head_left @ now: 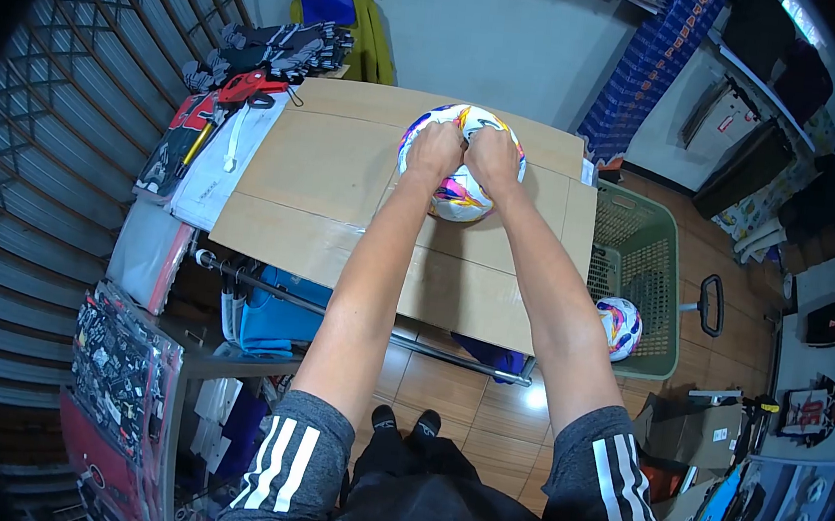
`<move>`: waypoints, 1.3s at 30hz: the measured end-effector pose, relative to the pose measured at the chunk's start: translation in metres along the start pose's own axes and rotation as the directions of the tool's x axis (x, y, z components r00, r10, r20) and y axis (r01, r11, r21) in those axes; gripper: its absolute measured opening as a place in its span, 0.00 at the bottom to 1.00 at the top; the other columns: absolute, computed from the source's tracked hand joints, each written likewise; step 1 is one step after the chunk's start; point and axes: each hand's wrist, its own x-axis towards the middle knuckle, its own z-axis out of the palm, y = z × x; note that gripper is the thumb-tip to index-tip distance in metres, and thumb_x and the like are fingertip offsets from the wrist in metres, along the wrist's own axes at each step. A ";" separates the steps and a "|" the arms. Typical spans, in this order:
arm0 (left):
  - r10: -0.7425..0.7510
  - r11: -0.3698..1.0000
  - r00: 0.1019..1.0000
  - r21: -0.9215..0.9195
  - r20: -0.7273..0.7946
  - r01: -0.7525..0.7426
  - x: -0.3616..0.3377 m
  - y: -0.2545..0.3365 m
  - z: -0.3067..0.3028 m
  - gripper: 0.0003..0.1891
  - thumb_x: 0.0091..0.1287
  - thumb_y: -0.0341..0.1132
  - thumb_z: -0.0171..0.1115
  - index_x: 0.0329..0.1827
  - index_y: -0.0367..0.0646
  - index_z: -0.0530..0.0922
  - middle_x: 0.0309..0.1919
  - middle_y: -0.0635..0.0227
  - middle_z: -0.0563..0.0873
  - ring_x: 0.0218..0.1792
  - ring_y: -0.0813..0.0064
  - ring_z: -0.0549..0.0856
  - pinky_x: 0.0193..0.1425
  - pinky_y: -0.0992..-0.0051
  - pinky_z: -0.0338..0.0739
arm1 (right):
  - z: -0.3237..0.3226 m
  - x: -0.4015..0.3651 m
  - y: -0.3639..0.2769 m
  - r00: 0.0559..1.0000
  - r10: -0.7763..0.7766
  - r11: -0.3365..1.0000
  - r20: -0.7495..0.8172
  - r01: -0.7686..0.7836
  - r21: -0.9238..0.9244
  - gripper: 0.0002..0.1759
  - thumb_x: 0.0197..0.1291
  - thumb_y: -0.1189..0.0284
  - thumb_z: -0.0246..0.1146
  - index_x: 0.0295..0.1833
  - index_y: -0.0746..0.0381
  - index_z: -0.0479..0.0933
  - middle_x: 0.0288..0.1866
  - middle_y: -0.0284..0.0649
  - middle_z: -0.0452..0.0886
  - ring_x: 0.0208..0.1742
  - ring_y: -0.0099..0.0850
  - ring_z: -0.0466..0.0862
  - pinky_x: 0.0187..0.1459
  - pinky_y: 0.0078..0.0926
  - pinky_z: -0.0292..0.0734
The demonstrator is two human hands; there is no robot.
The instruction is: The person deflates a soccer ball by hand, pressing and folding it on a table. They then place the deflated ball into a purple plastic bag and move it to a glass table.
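A long table (326, 166) topped with brown cardboard runs across the middle of the view, its far edge near the wall. On its left end lies a pile of flat packets (215, 166), with a red-handled tool (250, 87) on top. Just beside the table's right end stands a green plastic basket (636, 231) on the tiled floor.

A white ball (461, 196) with bright coloured patches sits on the cardboard, towards the far right part of the table. It is round, so it has no clear long axis and points no particular way. The edge nearest the person looks a little narrower than the far side.

Both arms reach straight out to it. The left hand (435, 150) and the right hand (493, 152) sit side by side on top of the ball, touching each other. Their fingers are curled together and pressed down on its surface, knuckles up. What lies under the fingers cannot be seen.

A second ball (618, 327) of the same kind lies inside the basket, near its front corner.
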 end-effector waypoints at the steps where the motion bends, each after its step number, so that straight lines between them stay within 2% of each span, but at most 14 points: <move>1: 0.001 1.000 1.000 -0.001 0.001 -0.001 0.000 -0.001 0.001 0.09 0.63 0.34 0.65 0.38 0.40 0.90 0.43 0.42 0.89 0.47 0.45 0.89 0.54 0.53 0.84 | 0.000 -0.001 0.000 1.000 -0.004 1.000 -0.007 0.004 -0.002 0.07 0.54 0.74 0.68 0.35 0.66 0.88 0.39 0.57 0.88 0.44 0.52 0.89 0.49 0.49 0.83; 11: 0.008 1.000 1.000 0.002 -0.016 -0.008 -0.002 0.001 0.001 0.09 0.64 0.34 0.64 0.37 0.39 0.90 0.42 0.42 0.89 0.46 0.46 0.90 0.54 0.53 0.84 | 0.001 -0.004 0.000 0.999 0.011 1.000 -0.042 -0.011 0.007 0.07 0.54 0.74 0.68 0.34 0.67 0.88 0.38 0.57 0.88 0.43 0.53 0.89 0.48 0.50 0.84; 14: -0.008 1.000 1.000 -0.011 -0.020 0.007 0.000 -0.002 0.007 0.08 0.62 0.35 0.64 0.36 0.44 0.90 0.40 0.44 0.89 0.47 0.46 0.88 0.55 0.51 0.83 | 0.000 -0.004 0.000 0.999 0.010 1.000 -0.039 -0.010 -0.001 0.07 0.54 0.74 0.68 0.35 0.66 0.88 0.37 0.58 0.88 0.43 0.53 0.89 0.48 0.50 0.84; 17: 0.003 1.000 1.000 0.003 -0.028 -0.003 -0.007 0.005 -0.004 0.10 0.64 0.34 0.64 0.37 0.39 0.90 0.41 0.43 0.89 0.45 0.46 0.90 0.53 0.54 0.85 | -0.004 -0.007 -0.003 0.999 0.008 1.000 -0.032 -0.008 0.002 0.07 0.54 0.74 0.68 0.35 0.65 0.88 0.37 0.58 0.88 0.43 0.53 0.89 0.48 0.50 0.84; 23: -0.025 0.999 0.999 -0.026 -0.033 0.024 -0.007 0.006 0.000 0.10 0.64 0.34 0.64 0.37 0.39 0.90 0.41 0.42 0.89 0.45 0.46 0.90 0.53 0.53 0.85 | -0.003 -0.008 0.000 0.999 -0.007 1.000 -0.047 0.007 0.005 0.07 0.54 0.74 0.67 0.35 0.65 0.88 0.37 0.58 0.87 0.42 0.53 0.89 0.48 0.50 0.84; 39: 0.010 1.000 0.999 0.007 -0.034 -0.010 -0.006 0.002 0.004 0.10 0.64 0.34 0.64 0.38 0.40 0.90 0.42 0.42 0.89 0.46 0.46 0.90 0.54 0.53 0.85 | 0.000 -0.009 0.001 0.999 -0.014 1.000 -0.050 0.015 0.004 0.08 0.54 0.74 0.66 0.35 0.67 0.88 0.37 0.59 0.87 0.43 0.53 0.89 0.48 0.50 0.83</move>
